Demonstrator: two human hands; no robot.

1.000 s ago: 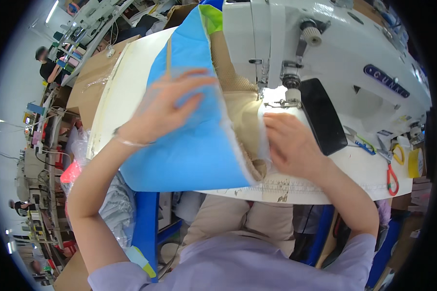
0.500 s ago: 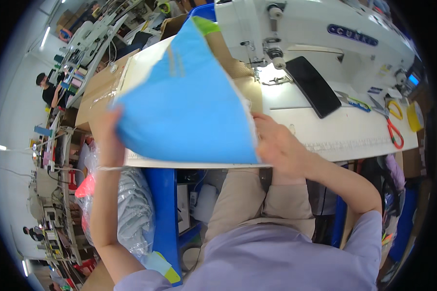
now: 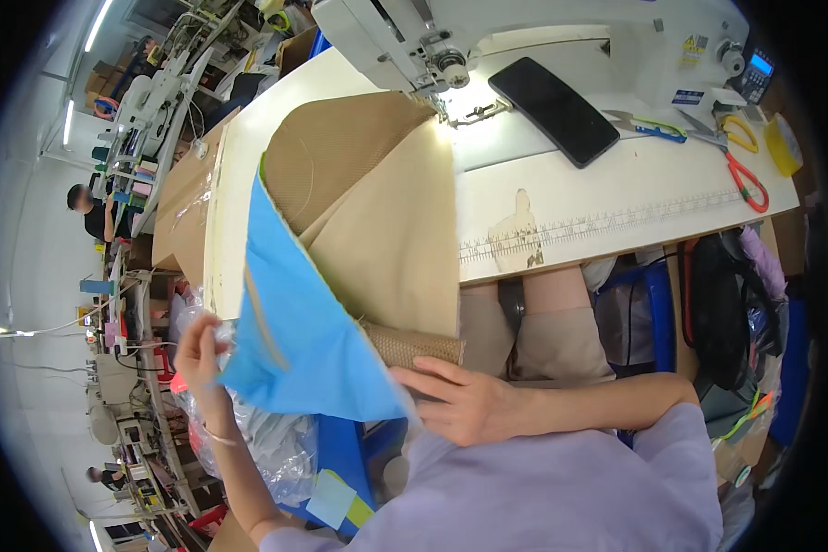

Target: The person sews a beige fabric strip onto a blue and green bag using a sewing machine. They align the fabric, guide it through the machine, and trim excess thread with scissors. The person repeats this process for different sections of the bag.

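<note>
A layered fabric panel lies partly on the sewing table, its blue side [image 3: 294,350] folded over toward me and hanging past the front edge. Behind the fold show brown mesh [image 3: 340,138] and smooth beige cloth [image 3: 396,239]. At the near right corner, my right hand [image 3: 460,402] grips the panel, fingers across a turned strip of coarse mesh [image 3: 419,345]; its thumb is hidden. My left hand [image 3: 201,363] is beside the blue left corner, fingers bent and apart, with no cloth visible between them. The panel's far tip reaches the lit needle area of a white sewing machine [image 3: 386,46].
Right of the needle lie a black phone [image 3: 557,110], a blue-green handled cutter [image 3: 653,127], red-and-yellow handled scissors [image 3: 745,179] and a yellow tape roll [image 3: 783,145]. A ruler strip [image 3: 616,216] runs along the front edge. A cardboard sheet [image 3: 189,198] and plastic-wrapped goods [image 3: 271,451] are left.
The blue side has folded down toward me, exposing the mesh and beige cloth. Both hands have come lower and nearer my body, and the view has shifted.
</note>
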